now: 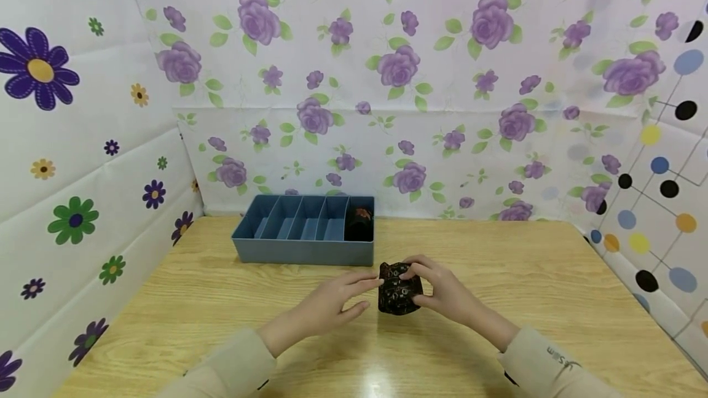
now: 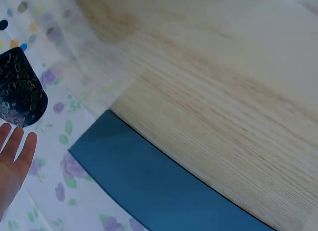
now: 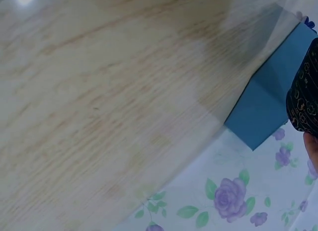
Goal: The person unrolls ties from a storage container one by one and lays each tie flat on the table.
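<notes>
Dark cloth (image 1: 391,301): pinched by right hand (image 1: 447,289), cropped in its wrist view. Left hand (image 1: 326,304): fingers extended, contact unclear. Box (image 1: 304,252), far left: right compartment's item (image 1: 358,230) indistinct.

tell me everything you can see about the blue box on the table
The blue box is a long, greyish-blue, open-topped tray with plain walls, and looks like plastic. Four dividers split it into five compartments in a row. A dark item with an orange-red mark sits in the rightmost one; the other four look empty. The box stands upright on the wooden table, near the flowered cloth behind, its long side facing the viewer. Neither hand touches it.
</notes>
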{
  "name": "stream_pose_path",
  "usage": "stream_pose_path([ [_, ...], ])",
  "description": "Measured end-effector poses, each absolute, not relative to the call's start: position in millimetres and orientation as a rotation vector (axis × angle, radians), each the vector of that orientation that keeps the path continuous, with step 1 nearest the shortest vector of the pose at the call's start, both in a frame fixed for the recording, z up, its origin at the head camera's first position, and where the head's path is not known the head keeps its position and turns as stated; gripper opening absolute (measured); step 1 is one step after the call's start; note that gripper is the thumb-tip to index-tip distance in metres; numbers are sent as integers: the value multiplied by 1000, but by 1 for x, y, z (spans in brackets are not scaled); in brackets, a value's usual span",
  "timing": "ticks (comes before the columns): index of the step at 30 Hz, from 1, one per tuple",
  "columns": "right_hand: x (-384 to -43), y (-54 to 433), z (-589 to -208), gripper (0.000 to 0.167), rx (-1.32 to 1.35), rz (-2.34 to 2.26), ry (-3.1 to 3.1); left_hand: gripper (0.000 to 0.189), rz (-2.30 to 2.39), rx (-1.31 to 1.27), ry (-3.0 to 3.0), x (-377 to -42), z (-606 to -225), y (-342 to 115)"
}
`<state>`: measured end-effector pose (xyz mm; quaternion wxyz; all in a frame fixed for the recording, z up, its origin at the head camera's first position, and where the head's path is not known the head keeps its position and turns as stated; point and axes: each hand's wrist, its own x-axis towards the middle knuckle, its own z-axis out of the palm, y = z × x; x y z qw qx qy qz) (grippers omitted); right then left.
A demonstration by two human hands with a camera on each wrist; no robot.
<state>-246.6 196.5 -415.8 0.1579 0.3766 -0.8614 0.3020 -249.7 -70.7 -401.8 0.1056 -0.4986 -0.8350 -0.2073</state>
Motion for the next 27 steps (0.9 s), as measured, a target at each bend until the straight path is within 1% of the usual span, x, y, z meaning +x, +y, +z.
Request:
stream_pose_path([
  [8,-245,192,-422,31,1103,863,-2536,46,-402,-1499,-2516,-245,-404,-64],
  [16,-241,194,-434,32,1096,792,-2528,42,-278,-1536,-2524,-247,-419,-53],
  [21,-243,192,-438,33,1093,747,-2546,36,-377,-1463,-2637,-248,-422,-47],
  [27,-255,184,-435,30,1107,732,-2597,26,-482,-1331,-2685,-258,-421,-43],
])
